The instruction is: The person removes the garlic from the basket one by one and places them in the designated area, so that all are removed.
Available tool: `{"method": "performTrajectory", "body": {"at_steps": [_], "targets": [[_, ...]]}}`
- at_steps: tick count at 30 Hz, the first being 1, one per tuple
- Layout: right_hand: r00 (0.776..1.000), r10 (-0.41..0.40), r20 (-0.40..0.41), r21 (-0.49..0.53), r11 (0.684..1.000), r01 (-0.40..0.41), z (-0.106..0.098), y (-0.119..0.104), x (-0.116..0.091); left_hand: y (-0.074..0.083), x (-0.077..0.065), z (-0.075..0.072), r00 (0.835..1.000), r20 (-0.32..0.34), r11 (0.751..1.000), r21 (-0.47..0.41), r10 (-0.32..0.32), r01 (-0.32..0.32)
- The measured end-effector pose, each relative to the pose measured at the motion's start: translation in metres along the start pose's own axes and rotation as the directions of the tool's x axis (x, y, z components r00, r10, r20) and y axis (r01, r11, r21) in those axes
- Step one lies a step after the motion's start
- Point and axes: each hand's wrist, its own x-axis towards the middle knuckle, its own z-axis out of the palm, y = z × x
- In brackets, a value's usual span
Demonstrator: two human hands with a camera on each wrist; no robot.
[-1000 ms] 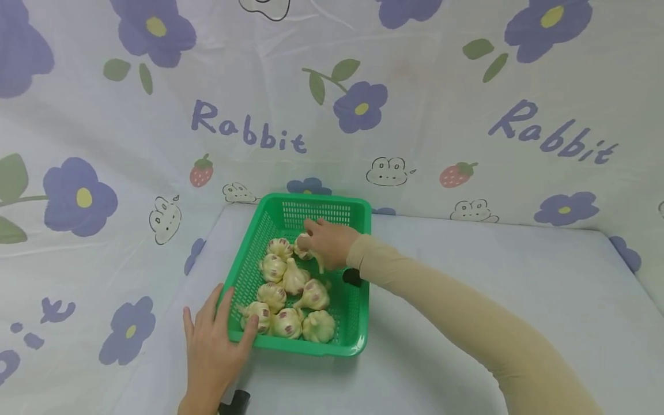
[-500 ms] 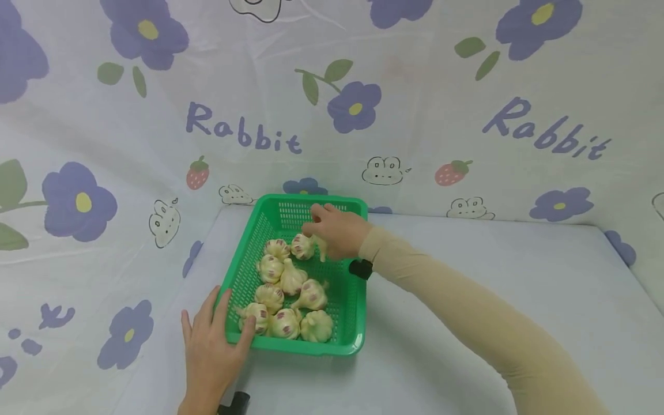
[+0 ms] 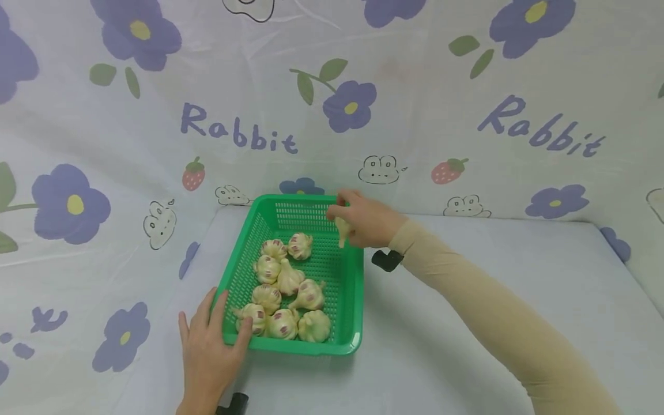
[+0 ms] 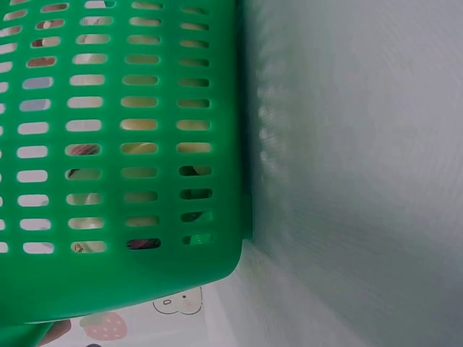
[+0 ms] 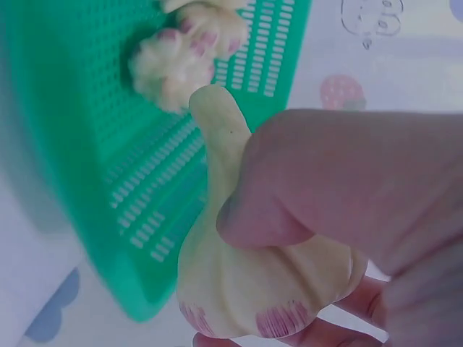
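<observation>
A green plastic basket (image 3: pixel 358 300) with slotted walls holds several garlic bulbs (image 3: pixel 309 294), grouped toward its left and near side. Over the basket's far right corner, my right hand (image 3: pixel 369 219) grips one garlic bulb (image 5: pixel 246 267). The right wrist view shows the thumb pressed along that bulb's neck, with fingers beneath it. My left hand (image 3: pixel 212 346) rests at the basket's near left corner, its fingers spread along the left rim and the thumb over the near rim. In the left wrist view the basket's slotted wall (image 4: pixel 123 144) fills the left side, and only one fingertip shows.
The basket stands on a white table (image 3: pixel 493 288). Behind it hangs a white cloth (image 3: pixel 415 86) printed with purple flowers, strawberries and the word Rabbit. A beige sleeve (image 3: pixel 493 305) covers the right arm, which reaches across the table's right part.
My right hand has lifted a garlic bulb off the far part of the basket and moved right with it, toward the right rim. The left hand keeps its place on the basket.
</observation>
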Motion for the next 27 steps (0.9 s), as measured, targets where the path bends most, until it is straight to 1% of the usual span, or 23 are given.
{"method": "performTrajectory", "body": {"at_steps": [7,13,22,27], "targets": [[0.997,0.078,-0.027,0.020,0.997,-0.077,-0.004,0.019,-0.020,0.004,0.000,-0.002,1.000,0.008,1.000,0.003,-0.006,0.006],[0.991,0.129,-0.035,0.021,0.991,-0.129,-0.007,0.034,-0.034,0.006,-0.001,-0.002,1.000,-0.002,1.000,0.016,-0.007,0.007],[0.977,0.205,-0.064,0.050,0.978,-0.202,-0.005,0.055,-0.049,0.005,-0.002,-0.001,1.000,-0.025,1.000,0.011,-0.002,0.002],[0.971,0.227,-0.073,0.062,0.973,-0.223,-0.001,0.065,-0.054,0.006,-0.004,0.001,0.999,-0.035,1.000,-0.008,-0.009,0.009]]}}
